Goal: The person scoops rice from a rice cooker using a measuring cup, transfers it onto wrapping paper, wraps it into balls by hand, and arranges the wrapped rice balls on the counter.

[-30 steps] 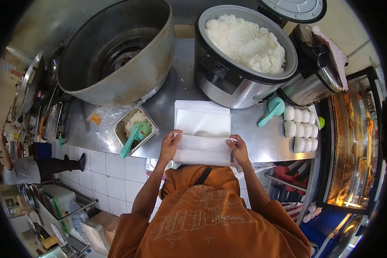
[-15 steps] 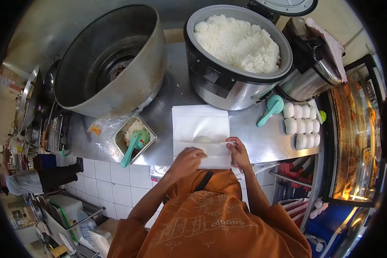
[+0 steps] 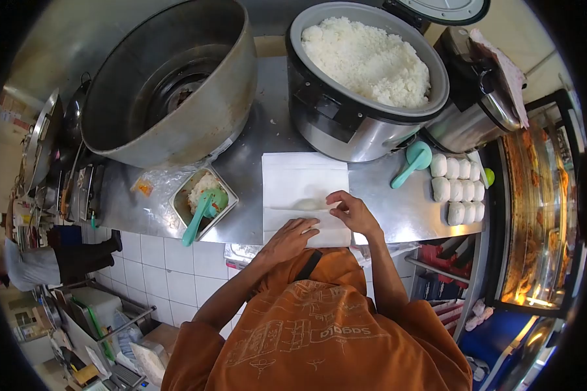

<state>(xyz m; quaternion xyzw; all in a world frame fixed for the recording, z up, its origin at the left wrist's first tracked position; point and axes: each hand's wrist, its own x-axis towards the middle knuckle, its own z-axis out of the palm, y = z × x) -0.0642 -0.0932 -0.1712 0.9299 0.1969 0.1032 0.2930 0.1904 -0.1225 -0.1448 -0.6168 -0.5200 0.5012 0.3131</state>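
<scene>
You seem mid-fold at frame centre: your left hand (image 3: 289, 241) rests fingers extended on the white paper (image 3: 305, 164); whether your right hand (image 3: 354, 214) pinches it, I can't tell. Continuing calls for keeping the pale mound (image 3: 308, 204) snug.

White paper (image 3: 300, 179), rectangular, lying at near edge of steel counter (image 3: 385, 212); near part folded over toward far side, flap's edge running left to right. Small pale mound (image 3: 308, 204) just against flap.

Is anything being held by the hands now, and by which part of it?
It cannot be told surely. The left hand lies over the near, folded part of the white paper; the right hand is at the fold's right end.
</scene>
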